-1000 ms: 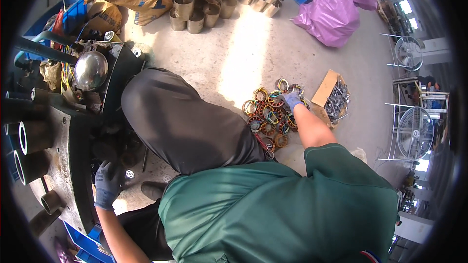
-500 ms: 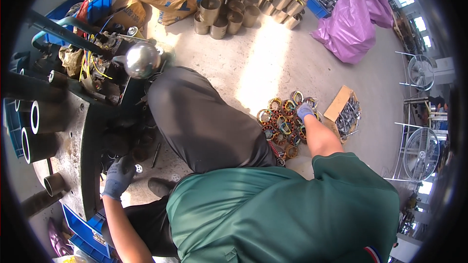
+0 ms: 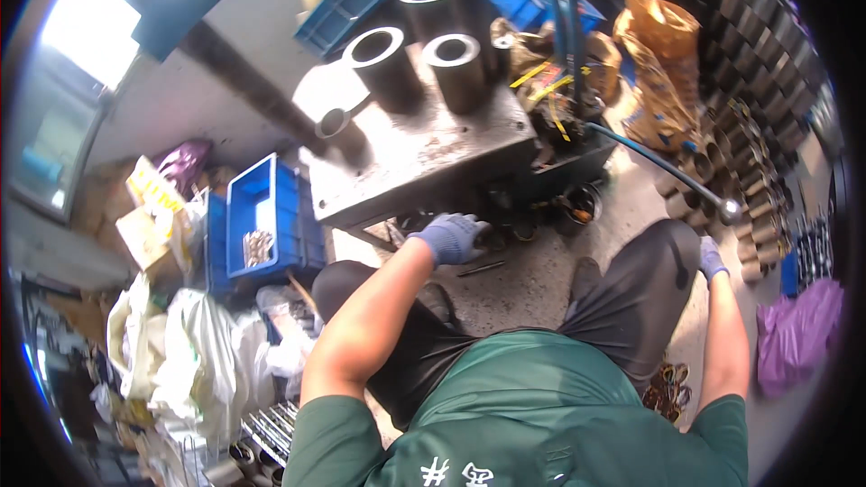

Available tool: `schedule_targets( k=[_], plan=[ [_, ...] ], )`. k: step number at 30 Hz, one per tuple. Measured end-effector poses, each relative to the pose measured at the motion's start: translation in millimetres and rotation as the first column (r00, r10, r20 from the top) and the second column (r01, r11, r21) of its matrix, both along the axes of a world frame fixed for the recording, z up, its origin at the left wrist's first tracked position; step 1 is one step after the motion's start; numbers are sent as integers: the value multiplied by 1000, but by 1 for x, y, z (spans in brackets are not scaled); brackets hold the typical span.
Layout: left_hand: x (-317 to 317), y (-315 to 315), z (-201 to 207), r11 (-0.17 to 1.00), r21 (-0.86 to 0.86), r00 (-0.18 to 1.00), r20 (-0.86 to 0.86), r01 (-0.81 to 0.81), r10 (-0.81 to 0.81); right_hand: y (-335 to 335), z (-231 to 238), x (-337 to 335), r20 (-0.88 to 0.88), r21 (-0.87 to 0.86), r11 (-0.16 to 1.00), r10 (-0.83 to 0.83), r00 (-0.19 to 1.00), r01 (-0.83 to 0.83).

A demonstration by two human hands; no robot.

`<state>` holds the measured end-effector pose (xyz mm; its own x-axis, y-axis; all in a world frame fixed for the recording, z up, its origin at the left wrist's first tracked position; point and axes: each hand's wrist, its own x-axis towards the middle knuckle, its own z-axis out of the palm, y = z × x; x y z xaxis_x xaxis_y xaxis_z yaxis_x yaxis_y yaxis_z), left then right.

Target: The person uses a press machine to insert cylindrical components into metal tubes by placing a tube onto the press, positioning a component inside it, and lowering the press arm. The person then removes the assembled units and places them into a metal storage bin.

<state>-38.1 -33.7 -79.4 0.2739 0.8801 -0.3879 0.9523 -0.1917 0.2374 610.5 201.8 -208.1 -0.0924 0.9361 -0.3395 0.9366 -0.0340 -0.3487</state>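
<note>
My left hand (image 3: 451,239), in a grey-blue knit glove, is at the front lower edge of a heavy metal press (image 3: 424,162). Its fingers lie loosely bent and slightly apart beside a dark round part (image 3: 490,238); no held thing shows in them. My right hand (image 3: 713,258), gloved alike, is beside my right knee, just below the shiny ball end of a long lever (image 3: 730,211). The knee and blur hide its fingers, so what it holds, if anything, does not show. Copper-wound ring coils (image 3: 667,390) lie on the floor by my right thigh.
Thick steel tubes (image 3: 383,68) stand on the press. Blue bins (image 3: 275,225) and white sacks (image 3: 194,352) are at the left. Stacked metal sleeves (image 3: 762,234), an orange-brown bag (image 3: 663,72) and a purple bag (image 3: 798,334) lie at the right. A dark rod (image 3: 481,269) lies below the press.
The view has swung left toward the press. My right hand has left the ring coils and come forward beside my knee. My left hand stays by the press's lower edge.
</note>
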Motion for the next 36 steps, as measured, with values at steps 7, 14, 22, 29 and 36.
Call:
schedule_targets(
  k=[7,14,22,29,36],
  plan=[
    [-13,-4,21,906,369,972,182,-208,149,81,80,-195,260,420,308,860,439,-853],
    [-49,-54,79,429,746,860,459,-510,224,-36,99,-358,44,451,-27,999,-9,-892],
    [-98,-314,128,-363,648,574,761,-669,301,-44,74,-454,-28,291,49,999,43,-955],
    [-103,-576,14,-818,391,226,919,-422,322,-70,86,-474,-335,-12,76,939,76,-997],
    [-28,-797,4,-856,322,-407,902,404,147,-76,109,-457,-30,-251,56,997,66,-966]
  ],
)
